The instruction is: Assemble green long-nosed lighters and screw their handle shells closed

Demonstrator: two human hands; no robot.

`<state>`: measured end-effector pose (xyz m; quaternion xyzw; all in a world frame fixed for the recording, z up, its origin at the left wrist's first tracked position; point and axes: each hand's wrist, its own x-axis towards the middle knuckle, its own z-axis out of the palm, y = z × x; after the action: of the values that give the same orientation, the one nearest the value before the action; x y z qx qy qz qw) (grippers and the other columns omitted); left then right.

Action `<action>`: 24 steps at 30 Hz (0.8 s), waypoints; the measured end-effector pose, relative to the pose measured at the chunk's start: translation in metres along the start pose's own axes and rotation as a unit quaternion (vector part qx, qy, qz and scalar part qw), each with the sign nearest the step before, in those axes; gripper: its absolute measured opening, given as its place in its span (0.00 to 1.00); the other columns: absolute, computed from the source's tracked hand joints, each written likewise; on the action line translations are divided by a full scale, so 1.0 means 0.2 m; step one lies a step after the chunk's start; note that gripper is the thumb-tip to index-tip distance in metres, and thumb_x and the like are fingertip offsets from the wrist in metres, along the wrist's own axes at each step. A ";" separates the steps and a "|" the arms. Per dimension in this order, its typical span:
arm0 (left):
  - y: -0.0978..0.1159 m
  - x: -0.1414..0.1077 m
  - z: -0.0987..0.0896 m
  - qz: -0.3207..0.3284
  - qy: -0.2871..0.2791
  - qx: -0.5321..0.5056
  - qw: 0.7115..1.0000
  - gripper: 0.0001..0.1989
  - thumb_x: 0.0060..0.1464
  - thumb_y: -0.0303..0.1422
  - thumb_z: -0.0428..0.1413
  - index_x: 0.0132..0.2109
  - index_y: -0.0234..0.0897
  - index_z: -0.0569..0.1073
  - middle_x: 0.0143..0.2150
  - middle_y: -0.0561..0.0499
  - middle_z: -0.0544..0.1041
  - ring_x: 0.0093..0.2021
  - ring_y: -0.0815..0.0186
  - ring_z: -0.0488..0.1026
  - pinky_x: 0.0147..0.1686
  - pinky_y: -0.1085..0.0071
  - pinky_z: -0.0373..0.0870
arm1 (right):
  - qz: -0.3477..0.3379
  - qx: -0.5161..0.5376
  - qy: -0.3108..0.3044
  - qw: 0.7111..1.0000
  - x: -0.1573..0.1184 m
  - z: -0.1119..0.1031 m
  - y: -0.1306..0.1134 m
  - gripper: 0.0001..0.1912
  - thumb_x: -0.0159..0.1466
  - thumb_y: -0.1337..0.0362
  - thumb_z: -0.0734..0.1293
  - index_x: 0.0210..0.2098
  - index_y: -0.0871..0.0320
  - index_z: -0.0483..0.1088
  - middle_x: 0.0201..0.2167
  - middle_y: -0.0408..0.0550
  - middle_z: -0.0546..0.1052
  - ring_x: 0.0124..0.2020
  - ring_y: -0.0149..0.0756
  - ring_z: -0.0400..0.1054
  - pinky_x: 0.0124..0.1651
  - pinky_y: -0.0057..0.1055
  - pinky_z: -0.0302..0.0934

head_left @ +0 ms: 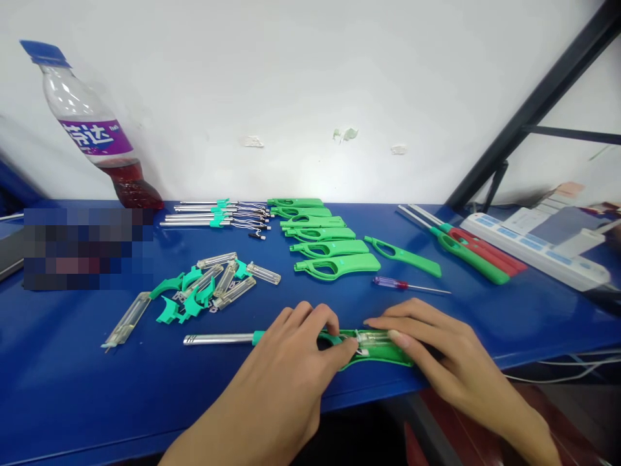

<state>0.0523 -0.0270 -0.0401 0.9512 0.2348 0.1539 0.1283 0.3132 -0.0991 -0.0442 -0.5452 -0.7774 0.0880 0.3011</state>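
A long-nosed gas lighter (pixel 388 356) lies opened up near the table's front edge, its metal tube (pixel 220 339) pointing left. My left hand (pixel 295 359) grips it around the trigger area, thumb pressed on the inner parts and palm hiding the middle. At the handle end, the fingers of my right hand (pixel 441 340) hold the green shell and a clear fuel tank (pixel 373 338) inside it. Beyond my hands lie a screwdriver (pixel 402 284) with a purple and red handle, and several green shell halves (pixel 339 264).
Loose clear tanks (pixel 235 292) and teal triggers (pixel 169 309) lie in a pile at left. Metal tubes with wires (pixel 194 220) lie behind them. A drink bottle (pixel 97 123) stands back left. Whole lighters (pixel 478 259) and a power strip (pixel 533 249) lie at right.
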 end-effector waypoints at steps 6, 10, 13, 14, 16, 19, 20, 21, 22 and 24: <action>0.01 0.00 -0.03 0.007 -0.011 0.020 1.000 0.29 0.58 0.13 0.45 0.57 0.44 0.76 0.52 0.45 0.73 0.46 0.53 0.71 0.44 0.52 0.73 | 0.025 0.033 0.021 0.999 -0.02 0.00 0.03 0.15 0.78 0.63 0.63 0.58 0.42 0.77 0.49 0.40 0.81 0.50 0.33 0.77 0.54 0.28 0.68; -0.02 -0.03 -0.06 0.019 -0.003 0.020 1.000 0.31 0.60 0.13 0.44 0.62 0.44 0.73 0.55 0.47 0.76 0.50 0.54 0.74 0.51 0.51 0.72 | 0.033 0.032 0.025 0.999 -0.02 0.01 0.04 0.14 0.77 0.62 0.64 0.57 0.42 0.78 0.50 0.40 0.81 0.50 0.36 0.77 0.53 0.30 0.69; -0.10 -0.06 -0.12 -0.001 0.071 0.054 0.996 0.31 0.62 0.13 0.42 0.62 0.44 0.74 0.56 0.47 0.79 0.54 0.54 0.76 0.55 0.51 0.70 | 0.037 0.029 0.028 0.999 -0.03 0.01 0.05 0.14 0.77 0.61 0.64 0.56 0.41 0.77 0.51 0.40 0.81 0.51 0.37 0.77 0.54 0.31 0.68; -0.14 -0.07 -0.15 -0.024 0.106 0.073 0.991 0.30 0.63 0.14 0.42 0.60 0.43 0.76 0.55 0.47 0.80 0.55 0.53 0.76 0.56 0.50 0.70 | 0.039 0.028 0.029 0.998 -0.03 0.02 0.05 0.14 0.77 0.61 0.64 0.57 0.41 0.77 0.51 0.40 0.81 0.52 0.37 0.77 0.54 0.32 0.68; -0.21 -0.10 -0.21 -0.035 0.119 0.101 0.987 0.24 0.67 0.19 0.45 0.59 0.41 0.78 0.54 0.46 0.82 0.53 0.53 0.78 0.53 0.54 0.72 | 0.041 0.025 0.034 0.998 -0.04 0.02 0.05 0.13 0.77 0.61 0.64 0.57 0.41 0.76 0.52 0.40 0.81 0.53 0.38 0.76 0.55 0.33 0.68; -0.29 -0.15 -0.30 -0.075 0.141 0.124 0.979 0.17 0.73 0.31 0.47 0.56 0.42 0.79 0.54 0.46 0.82 0.52 0.51 0.79 0.49 0.56 0.75 | 0.041 0.012 0.061 0.997 -0.03 0.02 0.05 0.12 0.77 0.61 0.65 0.55 0.41 0.76 0.52 0.41 0.81 0.54 0.40 0.76 0.57 0.36 0.68; -0.30 -0.17 -0.32 -0.088 0.148 0.126 0.977 0.16 0.75 0.35 0.47 0.56 0.44 0.79 0.54 0.47 0.82 0.52 0.52 0.80 0.49 0.57 0.75 | 0.040 0.004 0.077 0.996 -0.03 0.01 0.05 0.11 0.77 0.61 0.65 0.54 0.42 0.77 0.51 0.42 0.82 0.54 0.41 0.76 0.57 0.36 0.68; -0.31 -0.18 -0.34 -0.098 0.155 0.128 0.975 0.16 0.75 0.38 0.47 0.56 0.46 0.80 0.54 0.49 0.82 0.52 0.52 0.80 0.48 0.57 0.75 | 0.039 -0.010 0.095 0.995 -0.02 0.00 0.06 0.11 0.77 0.61 0.65 0.53 0.43 0.77 0.51 0.42 0.82 0.53 0.41 0.76 0.56 0.37 0.68; -0.32 -0.20 -0.36 -0.104 0.161 0.130 0.973 0.17 0.75 0.41 0.47 0.55 0.48 0.80 0.54 0.50 0.83 0.51 0.53 0.81 0.49 0.58 0.76 | 0.036 -0.031 0.114 0.992 0.00 -0.02 0.07 0.10 0.77 0.61 0.65 0.53 0.44 0.77 0.50 0.43 0.82 0.52 0.41 0.76 0.56 0.37 0.69; -0.33 -0.22 -0.38 -0.114 0.167 0.132 0.970 0.19 0.76 0.45 0.45 0.55 0.50 0.80 0.54 0.51 0.83 0.51 0.53 0.81 0.50 0.58 0.76 | 0.026 -0.093 0.148 0.984 0.04 -0.07 0.13 0.10 0.76 0.61 0.65 0.52 0.47 0.77 0.49 0.45 0.83 0.51 0.42 0.78 0.55 0.39 0.69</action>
<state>-0.0384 0.0215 -0.0018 0.8875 0.3781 0.2625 -0.0225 0.3400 -0.0849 -0.0427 -0.5981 -0.7143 -0.0586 0.3586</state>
